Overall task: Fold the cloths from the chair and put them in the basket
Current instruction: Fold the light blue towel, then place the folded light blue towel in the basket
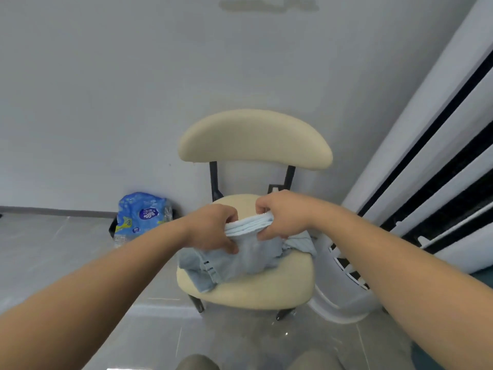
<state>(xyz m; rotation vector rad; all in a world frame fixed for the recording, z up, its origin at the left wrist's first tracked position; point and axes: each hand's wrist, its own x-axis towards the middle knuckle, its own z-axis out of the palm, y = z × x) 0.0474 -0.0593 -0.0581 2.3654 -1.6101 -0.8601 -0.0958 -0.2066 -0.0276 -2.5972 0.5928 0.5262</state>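
A cream padded chair (256,292) with black legs stands in front of me. On its seat lies a heap of light blue cloths (240,263). Both hands hold one bunched light blue cloth (246,225) just above the heap. My left hand (213,227) grips its left end, fingers curled round the folds. My right hand (280,214) grips its right end the same way. A white basket (338,297) with dark slots stands on the floor right of the chair, partly hidden behind my right forearm.
A blue plastic package (141,214) leans against the wall left of the chair. A white panel with black stripes (440,156) runs along the right side. The floor is grey tile. My knees show at the bottom edge.
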